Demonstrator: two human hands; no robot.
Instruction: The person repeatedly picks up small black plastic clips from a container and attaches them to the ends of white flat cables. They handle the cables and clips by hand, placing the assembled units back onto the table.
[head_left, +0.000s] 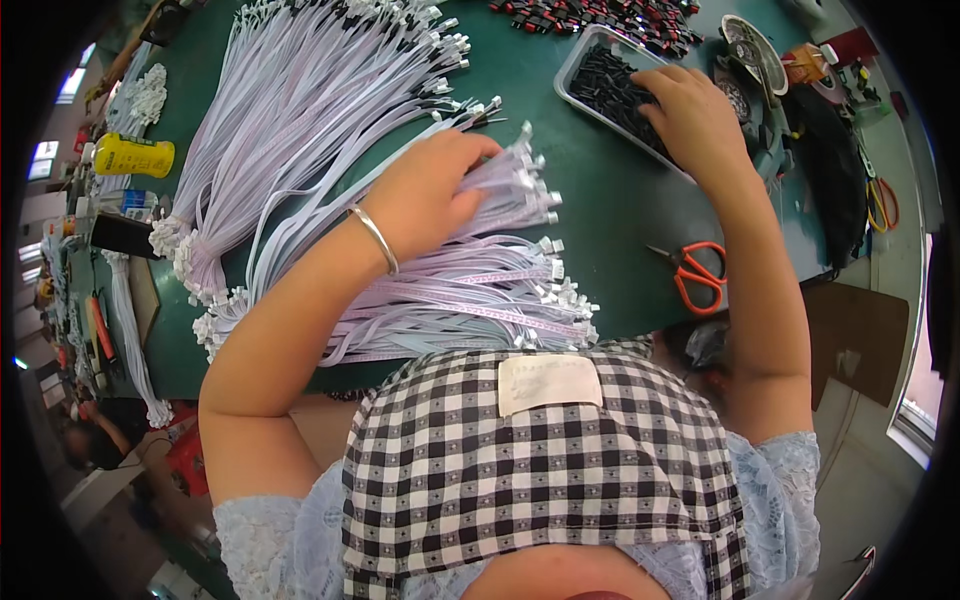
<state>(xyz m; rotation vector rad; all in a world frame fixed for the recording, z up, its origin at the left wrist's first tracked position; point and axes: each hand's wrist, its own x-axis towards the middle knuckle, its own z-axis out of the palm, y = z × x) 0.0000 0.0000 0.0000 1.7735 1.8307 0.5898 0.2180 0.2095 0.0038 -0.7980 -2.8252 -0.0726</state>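
view down from the head onto a green worktable (610,240), where a person in a checked apron (520,450) works with both bare hands. the left hand (430,190), a bangle (375,240) at its wrist, lies over a fanned bundle of flat white cables (510,190) tipped with small white connectors. its fingers and thumb are bent over the cables; i cannot tell whether they grasp one or merely rest there. the right hand (695,120) reaches into a clear plastic tray (566,80), its fingertips down among small black pieces (605,85). whether a piece is pinched is hidden.

a large fan of cables (290,110) spreads farther away to the left, and another bundle (470,290) lies just in front of the apron. orange-handled scissors (698,285) lie below the tray, apart from both hands. a heap of red and black parts (610,18) sits at the far edge.

the step in hand seems to be picking from the tray; the next move likely calls for a fine fingertip pinch on one piece, with the cables kept steady.
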